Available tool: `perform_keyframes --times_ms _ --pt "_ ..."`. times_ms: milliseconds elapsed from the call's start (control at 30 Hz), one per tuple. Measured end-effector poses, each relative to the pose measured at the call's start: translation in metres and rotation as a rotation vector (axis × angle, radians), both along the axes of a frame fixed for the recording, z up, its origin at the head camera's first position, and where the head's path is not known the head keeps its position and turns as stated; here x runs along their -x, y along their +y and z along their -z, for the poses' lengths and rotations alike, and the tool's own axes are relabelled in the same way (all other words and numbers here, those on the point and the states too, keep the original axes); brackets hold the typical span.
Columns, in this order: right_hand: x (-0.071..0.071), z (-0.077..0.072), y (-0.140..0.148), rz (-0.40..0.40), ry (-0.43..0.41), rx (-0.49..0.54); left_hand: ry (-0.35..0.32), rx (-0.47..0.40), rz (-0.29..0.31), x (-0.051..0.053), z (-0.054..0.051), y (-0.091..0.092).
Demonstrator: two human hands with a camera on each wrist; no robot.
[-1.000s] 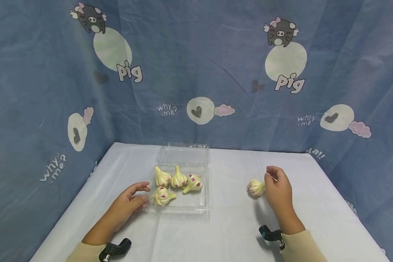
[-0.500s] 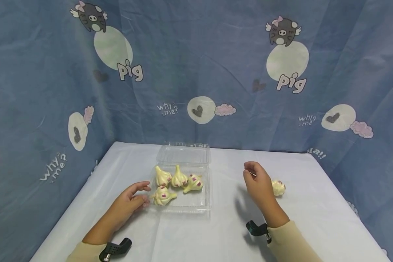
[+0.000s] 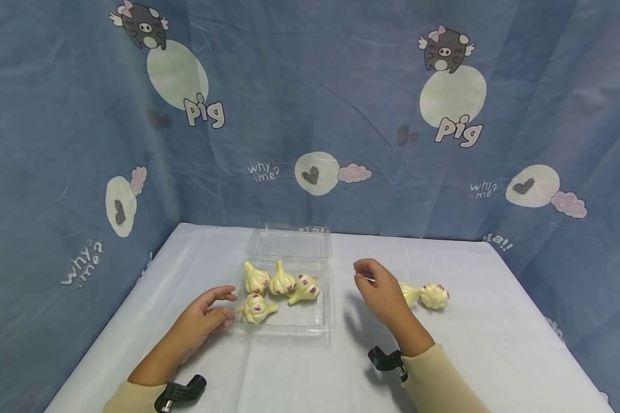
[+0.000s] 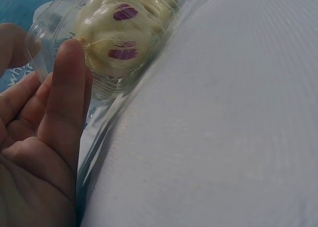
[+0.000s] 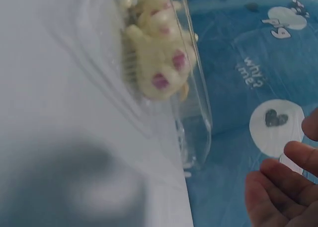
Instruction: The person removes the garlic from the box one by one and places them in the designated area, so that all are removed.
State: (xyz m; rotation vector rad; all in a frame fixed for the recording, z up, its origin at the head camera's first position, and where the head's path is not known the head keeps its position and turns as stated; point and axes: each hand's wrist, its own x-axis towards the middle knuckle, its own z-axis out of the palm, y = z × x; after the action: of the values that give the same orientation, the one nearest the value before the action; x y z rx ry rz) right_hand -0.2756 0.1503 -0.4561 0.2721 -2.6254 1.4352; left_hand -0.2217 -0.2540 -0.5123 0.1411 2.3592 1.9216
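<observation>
A clear plastic box [image 3: 289, 321] stands with its lid [image 3: 288, 245] folded back on the white table. Inside it lie several garlic bulbs [image 3: 281, 284], cream with purple patches. My left hand [image 3: 198, 324] is at the box's left side, its thumb and fingertips at the wall, loosely bent; the left wrist view shows the thumb [image 4: 67, 88] beside a bulb [image 4: 117, 33]. To the right of the box my right hand [image 3: 382, 292] hovers over the table with loosely bent fingers. Nothing shows in that hand [image 5: 283, 192] in the right wrist view.
Two more garlic bulbs lie right of my right hand: one [image 3: 408, 293] partly hidden behind the wrist, the other [image 3: 435, 296] beside it. A blue printed cloth [image 3: 310, 115] hangs behind and beside the table [image 3: 289, 373].
My right hand has moved left toward the box, uncovering the garlic bulbs on the table behind it. My left hand and the box have stayed in place.
</observation>
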Motion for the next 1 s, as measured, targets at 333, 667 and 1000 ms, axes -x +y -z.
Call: perform_keyframes --times_ms 333,667,1000 --pt "0.000 0.002 -0.021 -0.053 0.003 -0.006 -0.004 0.000 -0.001 -0.002 0.001 0.000" --pt "0.001 -0.001 -0.035 -0.164 0.002 0.010 0.014 -0.003 0.017 -0.001 0.000 -0.002" --pt "0.005 -0.001 -0.051 -0.222 -0.023 -0.061 0.003 -0.016 0.027 0.000 0.002 -0.003"
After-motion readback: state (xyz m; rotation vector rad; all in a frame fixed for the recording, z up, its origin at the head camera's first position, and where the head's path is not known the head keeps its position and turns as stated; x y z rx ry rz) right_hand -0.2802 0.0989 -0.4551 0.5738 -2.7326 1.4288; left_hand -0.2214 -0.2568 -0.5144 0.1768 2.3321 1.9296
